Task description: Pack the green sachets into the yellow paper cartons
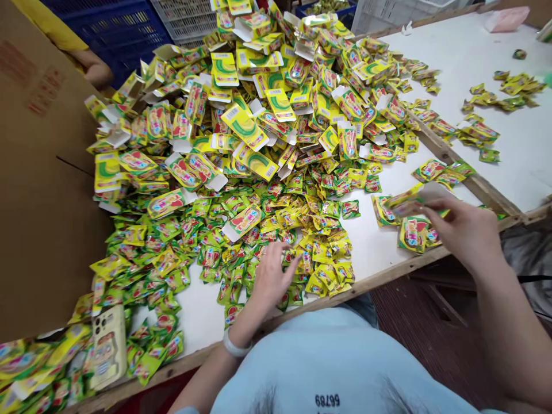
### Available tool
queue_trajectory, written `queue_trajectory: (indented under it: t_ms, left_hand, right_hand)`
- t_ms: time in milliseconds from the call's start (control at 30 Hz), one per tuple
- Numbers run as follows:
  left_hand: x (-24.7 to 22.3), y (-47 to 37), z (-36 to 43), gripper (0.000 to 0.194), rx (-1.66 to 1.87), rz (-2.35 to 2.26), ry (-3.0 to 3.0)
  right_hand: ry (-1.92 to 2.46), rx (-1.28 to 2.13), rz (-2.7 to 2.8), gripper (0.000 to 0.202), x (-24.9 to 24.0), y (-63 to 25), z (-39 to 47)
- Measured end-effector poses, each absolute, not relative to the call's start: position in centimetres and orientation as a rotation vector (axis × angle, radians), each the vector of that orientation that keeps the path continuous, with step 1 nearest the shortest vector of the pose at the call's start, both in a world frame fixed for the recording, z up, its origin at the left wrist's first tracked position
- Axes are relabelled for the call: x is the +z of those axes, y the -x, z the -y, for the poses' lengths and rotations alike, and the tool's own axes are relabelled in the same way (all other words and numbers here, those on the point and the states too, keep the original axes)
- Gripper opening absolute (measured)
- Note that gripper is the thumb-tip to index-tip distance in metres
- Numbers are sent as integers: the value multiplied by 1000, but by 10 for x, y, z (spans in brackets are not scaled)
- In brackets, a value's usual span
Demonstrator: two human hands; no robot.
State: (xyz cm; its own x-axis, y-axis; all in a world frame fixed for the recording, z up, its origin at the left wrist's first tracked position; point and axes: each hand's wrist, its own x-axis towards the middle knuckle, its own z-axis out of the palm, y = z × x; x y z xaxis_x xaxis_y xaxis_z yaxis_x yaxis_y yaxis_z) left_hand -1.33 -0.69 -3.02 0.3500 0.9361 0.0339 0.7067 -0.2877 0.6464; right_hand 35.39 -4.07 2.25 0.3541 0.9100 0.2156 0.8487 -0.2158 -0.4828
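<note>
A small yellow box [403, 201] was at three o'clock in the view, pinched between the thumb and fingers of the right hand [468, 233], with a pale flap raised at its near end. A light hold on its edges would probably serve best, as thin card seems likely to crease under a hard squeeze. Just below it, printed packs [413, 234] lay on the white tabletop [373, 256]; keeping the box raised should avoid nudging them.

At six o'clock, near the centre, the left hand [272, 276] was over loose packets [321, 253], thumb and fingertips moderately apart; whether they touched any could not be told. Small, level finger movements would likely disturb the packets least.

A heap of boxes [245, 123] rose at twelve, a phone [106, 351] lay at eight, and a carton [43, 172] stood at nine. At ten showed another person's yellow sleeve [56, 26].
</note>
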Motion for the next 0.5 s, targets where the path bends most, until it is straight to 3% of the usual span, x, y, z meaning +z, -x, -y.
queue_trajectory:
  t_ms: [100, 233, 367, 500]
  left_hand:
    - [-43, 27, -3, 30, 313, -1646, -2173]
    - [-51, 26, -1, 26, 108, -1622, -2146]
    - [-50, 33, 0, 18, 305, -1591, -1966]
    - [-43, 48, -2, 19, 711, -1583, -1642]
  right_hand:
    - [2428, -176, 1523, 35, 9, -369, 10]
    - [2274, -72, 1928, 41, -35, -339, -38]
    - [2083, 148, 1935, 42, -69, -323, -60]
    - [1830, 476, 1446, 41, -62, -308, -39]
